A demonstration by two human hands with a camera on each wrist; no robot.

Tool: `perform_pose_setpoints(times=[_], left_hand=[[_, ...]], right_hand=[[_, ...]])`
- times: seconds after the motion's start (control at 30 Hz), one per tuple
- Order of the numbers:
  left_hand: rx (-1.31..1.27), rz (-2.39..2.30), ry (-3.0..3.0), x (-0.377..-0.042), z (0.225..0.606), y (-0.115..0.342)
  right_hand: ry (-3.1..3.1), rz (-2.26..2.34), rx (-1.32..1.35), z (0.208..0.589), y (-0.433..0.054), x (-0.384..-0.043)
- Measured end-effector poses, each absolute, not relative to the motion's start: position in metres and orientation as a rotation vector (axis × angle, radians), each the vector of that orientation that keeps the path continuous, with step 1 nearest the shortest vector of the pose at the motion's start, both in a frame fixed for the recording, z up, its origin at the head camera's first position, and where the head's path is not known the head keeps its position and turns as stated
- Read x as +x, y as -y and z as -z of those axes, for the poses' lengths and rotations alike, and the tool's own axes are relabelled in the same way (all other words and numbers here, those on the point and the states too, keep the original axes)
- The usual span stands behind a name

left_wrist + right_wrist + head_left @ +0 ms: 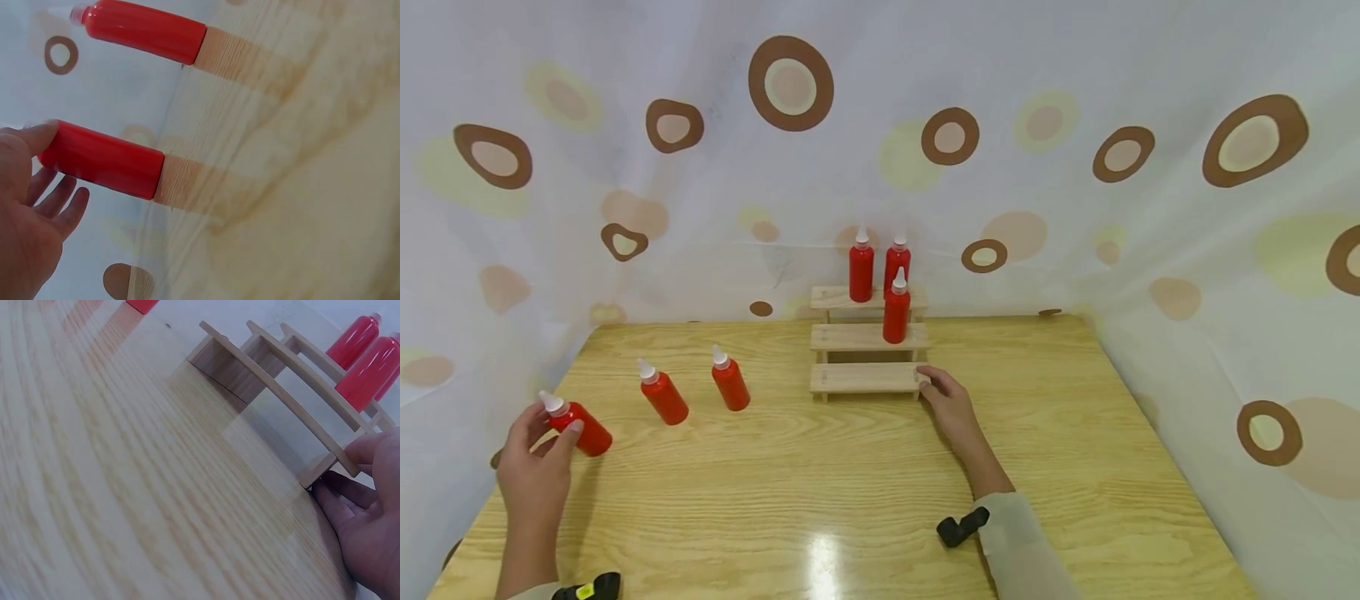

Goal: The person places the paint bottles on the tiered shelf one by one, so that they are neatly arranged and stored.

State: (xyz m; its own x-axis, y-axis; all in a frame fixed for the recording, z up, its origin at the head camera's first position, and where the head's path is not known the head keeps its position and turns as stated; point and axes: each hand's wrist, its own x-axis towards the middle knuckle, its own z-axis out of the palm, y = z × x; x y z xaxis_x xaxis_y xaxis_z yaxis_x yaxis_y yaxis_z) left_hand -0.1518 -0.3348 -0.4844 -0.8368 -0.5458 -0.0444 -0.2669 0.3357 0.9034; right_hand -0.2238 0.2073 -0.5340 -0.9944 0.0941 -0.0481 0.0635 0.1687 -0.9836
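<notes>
At the far left of the table, my left hand (535, 467) holds a red squeeze bottle (592, 433) by its upper part, thumb on one side and fingers on the other. In the left wrist view this bottle (103, 159) stands with its base at the wood surface, its white tip mostly hidden by the hand. My right hand (955, 410) grips the right end of the lowest step of a three-step wooden rack (865, 377). Its fingers (340, 497) reach below that step in the right wrist view. Two red bottles (861, 275) stand on the top step and one (895, 317) on the middle step.
Two more red bottles, one nearer the held one (666, 398) and one nearer the rack (731, 383), stand on the wooden table (790, 500). A patterned cloth (880, 183) hangs behind and along both sides. A black wrist camera (962, 527) sits by the right sleeve.
</notes>
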Motion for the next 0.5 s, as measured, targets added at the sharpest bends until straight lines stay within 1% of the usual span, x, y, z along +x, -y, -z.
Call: perform_pose_setpoints(times=[0.2,0.37,0.5], left_hand=[[0.762,1.522,2.277,-0.153,0.485,0.334],[0.79,1.587,2.1,-0.149,0.481,0.333],[0.741,1.621,2.008,-0.145,0.472,0.326]], right_hand=[[2.367,-1.977,-0.131,0.539,-0.206,-0.225],[2.373,-1.994,-0.127,0.539,-0.206,-0.225],[2.366,-2.016,-0.13,0.534,-0.206,-0.223]])
